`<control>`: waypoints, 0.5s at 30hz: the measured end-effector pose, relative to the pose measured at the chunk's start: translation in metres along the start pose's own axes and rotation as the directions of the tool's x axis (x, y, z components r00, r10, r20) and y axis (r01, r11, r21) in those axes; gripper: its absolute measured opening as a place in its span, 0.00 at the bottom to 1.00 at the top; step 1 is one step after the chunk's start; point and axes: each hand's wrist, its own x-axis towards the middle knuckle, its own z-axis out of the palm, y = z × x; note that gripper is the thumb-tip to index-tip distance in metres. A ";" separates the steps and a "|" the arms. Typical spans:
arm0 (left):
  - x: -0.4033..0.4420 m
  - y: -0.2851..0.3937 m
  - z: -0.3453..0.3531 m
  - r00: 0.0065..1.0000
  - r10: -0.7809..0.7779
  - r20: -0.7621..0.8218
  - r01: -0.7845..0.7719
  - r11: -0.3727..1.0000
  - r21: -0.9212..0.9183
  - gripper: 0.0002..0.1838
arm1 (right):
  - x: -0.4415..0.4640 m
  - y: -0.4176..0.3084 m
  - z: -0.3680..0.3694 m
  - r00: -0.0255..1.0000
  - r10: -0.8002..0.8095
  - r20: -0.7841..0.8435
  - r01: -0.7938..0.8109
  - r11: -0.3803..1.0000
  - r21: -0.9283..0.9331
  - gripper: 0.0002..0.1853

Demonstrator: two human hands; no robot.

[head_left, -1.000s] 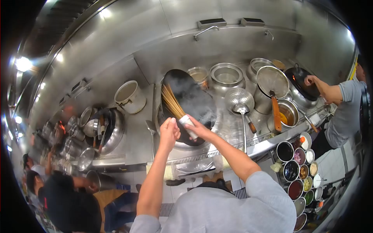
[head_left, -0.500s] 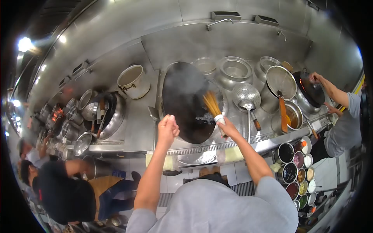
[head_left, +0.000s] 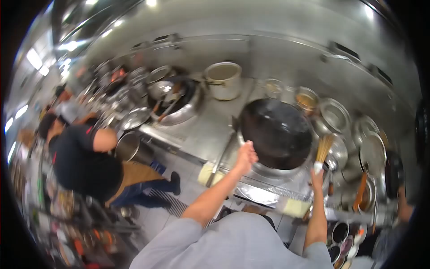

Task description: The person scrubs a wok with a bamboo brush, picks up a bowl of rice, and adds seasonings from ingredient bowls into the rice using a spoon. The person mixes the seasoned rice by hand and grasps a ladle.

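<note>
A large black wok [head_left: 275,132] sits in its metal stove ring, with a wet sheen inside. My left hand [head_left: 246,158] is closed at the wok's near left rim, seemingly around its edge or handle, which the fingers hide. Right of the wok, my right hand [head_left: 317,178] grips a bamboo wok brush [head_left: 324,150], bristles up, with a white band round its handle. The brush is outside the wok, in front of a perforated strainer [head_left: 338,152].
A tall pot [head_left: 223,83] stands at the back left, a second wok station [head_left: 179,105] beyond. A long-handled spatula [head_left: 222,154] leans left of my wok. Metal pots [head_left: 333,115] line the right. A person in black [head_left: 85,161] is at left; another person's arm [head_left: 404,208] shows at right.
The wok has gone from steeply tilted and steaming to lying in its ring. The brush has come out of it to the right. My view has turned left.
</note>
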 end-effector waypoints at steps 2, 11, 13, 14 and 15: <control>0.004 -0.036 -0.014 0.999 0.043 -0.020 -0.042 0.999 0.019 0.18 | -0.031 -0.103 -0.054 0.864 0.316 0.392 -0.400 0.903 0.154 0.35; 0.011 -0.117 -0.026 0.980 -0.156 0.124 0.140 0.982 0.125 0.13 | -0.025 -0.285 -0.084 0.801 -0.137 0.583 0.237 0.967 -0.098 0.39; -0.020 -0.095 -0.023 0.963 -0.254 0.086 0.232 0.950 0.210 0.22 | 0.024 -0.267 -0.076 0.451 -0.012 0.892 0.163 0.984 -0.069 0.40; -0.037 -0.074 -0.018 0.962 -0.273 0.024 0.252 0.917 0.308 0.24 | 0.062 -0.255 -0.078 0.420 -0.002 0.907 0.316 0.938 -0.145 0.36; -0.058 -0.051 -0.023 0.963 -0.264 0.062 0.228 0.912 0.342 0.23 | 0.089 -0.266 -0.091 0.533 0.247 0.809 0.075 0.939 -0.337 0.33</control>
